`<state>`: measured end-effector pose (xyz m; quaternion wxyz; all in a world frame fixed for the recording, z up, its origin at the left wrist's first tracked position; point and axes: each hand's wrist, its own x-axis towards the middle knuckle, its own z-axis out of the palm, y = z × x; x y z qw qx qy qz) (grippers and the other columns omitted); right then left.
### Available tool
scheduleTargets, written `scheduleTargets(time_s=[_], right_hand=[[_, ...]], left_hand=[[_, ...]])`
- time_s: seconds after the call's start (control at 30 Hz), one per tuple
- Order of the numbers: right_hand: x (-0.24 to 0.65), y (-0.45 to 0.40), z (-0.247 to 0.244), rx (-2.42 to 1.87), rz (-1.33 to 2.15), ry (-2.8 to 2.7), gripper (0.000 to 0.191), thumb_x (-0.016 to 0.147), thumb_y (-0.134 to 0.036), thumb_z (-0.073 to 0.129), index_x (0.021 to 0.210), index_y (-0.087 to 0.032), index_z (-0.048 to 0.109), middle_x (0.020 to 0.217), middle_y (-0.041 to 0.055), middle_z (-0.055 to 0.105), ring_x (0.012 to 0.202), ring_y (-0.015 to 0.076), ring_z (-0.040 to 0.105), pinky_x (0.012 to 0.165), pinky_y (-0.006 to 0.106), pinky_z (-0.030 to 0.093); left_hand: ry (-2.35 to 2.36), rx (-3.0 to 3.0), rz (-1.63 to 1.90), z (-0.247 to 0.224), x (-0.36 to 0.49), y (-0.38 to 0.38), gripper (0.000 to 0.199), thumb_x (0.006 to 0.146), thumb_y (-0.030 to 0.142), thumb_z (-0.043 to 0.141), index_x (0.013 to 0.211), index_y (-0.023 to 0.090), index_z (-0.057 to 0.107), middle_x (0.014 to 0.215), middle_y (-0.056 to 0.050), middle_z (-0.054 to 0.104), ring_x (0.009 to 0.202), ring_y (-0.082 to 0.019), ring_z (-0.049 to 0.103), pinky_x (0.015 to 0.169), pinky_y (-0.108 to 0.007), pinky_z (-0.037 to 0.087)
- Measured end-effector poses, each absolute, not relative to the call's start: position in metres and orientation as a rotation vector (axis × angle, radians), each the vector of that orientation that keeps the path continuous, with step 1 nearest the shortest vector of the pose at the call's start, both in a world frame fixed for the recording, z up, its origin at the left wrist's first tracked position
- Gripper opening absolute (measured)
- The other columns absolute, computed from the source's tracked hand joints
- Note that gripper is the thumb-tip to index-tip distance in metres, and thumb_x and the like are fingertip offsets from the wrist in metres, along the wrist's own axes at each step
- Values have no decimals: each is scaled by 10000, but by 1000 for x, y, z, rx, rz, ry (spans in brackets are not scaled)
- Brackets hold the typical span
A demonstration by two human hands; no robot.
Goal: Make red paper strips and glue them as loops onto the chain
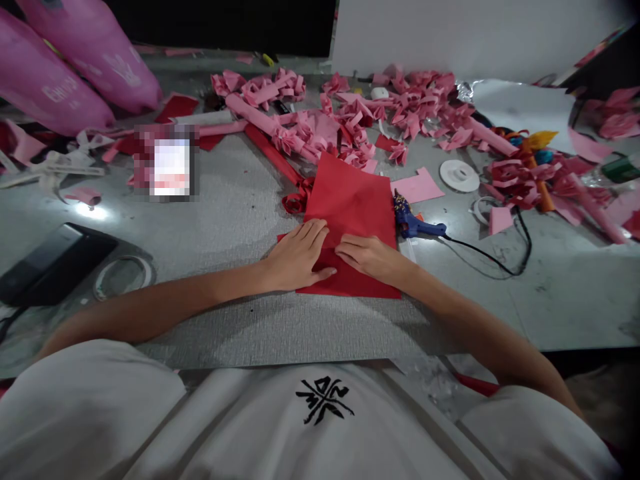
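Note:
A red sheet of paper [353, 200] lies on the grey table mat in front of me, with a horizontal edge or crease near its middle. My left hand [299, 257] rests flat on its left side, fingers stretched and thumb apart. On the lower right part, my right hand [373, 257] has its fingers bent and held together at the paper; the fingertips' underside is hidden. Just right of the sheet lies a blue glue gun [420, 227] with a black cord. A rolled red paper strip with curled ends [297, 197] lies against the sheet's upper left.
Folded pink paper flowers [320, 130] are heaped along the back. A white spool [459, 176] and pink paper pieces [419, 187] lie to the right. At left are a black box-shaped device [57, 260], a tape ring [123, 277] and a lit, blurred phone-like screen [171, 167].

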<state>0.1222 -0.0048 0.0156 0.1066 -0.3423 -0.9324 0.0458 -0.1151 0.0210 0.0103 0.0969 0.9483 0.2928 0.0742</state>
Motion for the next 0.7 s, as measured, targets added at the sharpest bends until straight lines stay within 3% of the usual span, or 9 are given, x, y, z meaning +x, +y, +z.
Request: scheduleTargets(time_s=[0.4, 0.57, 0.7], right_hand=[[115, -3, 15, -1063, 210, -2651, 188, 1026, -140, 487, 949, -128, 658, 888, 64, 627, 732, 143, 520, 615, 272, 373], [119, 1, 13, -1104, 327, -2558, 124, 983, -127, 520, 940, -145, 635, 883, 48, 622, 708, 135, 511, 641, 270, 390], [126, -1, 13, -1104, 456, -2401, 106, 1002, -159, 522, 996, -158, 628, 935, 59, 651, 762, 143, 581, 730, 277, 470]], left_hand=[[878, 2818, 204, 12, -114, 22, 814, 992, 611, 529, 1493, -17, 402, 1581, -304, 395, 1518, -427, 345, 1253, -527, 296], [881, 2806, 214, 13, -114, 22, 823, 988, 620, 528, 1491, -21, 413, 1588, -300, 389, 1519, -422, 343, 1257, -515, 291], [885, 2771, 197, 11, -115, 23, 876, 986, 647, 513, 1558, 4, 352, 1636, -276, 350, 1551, -411, 299, 1278, -516, 249]])
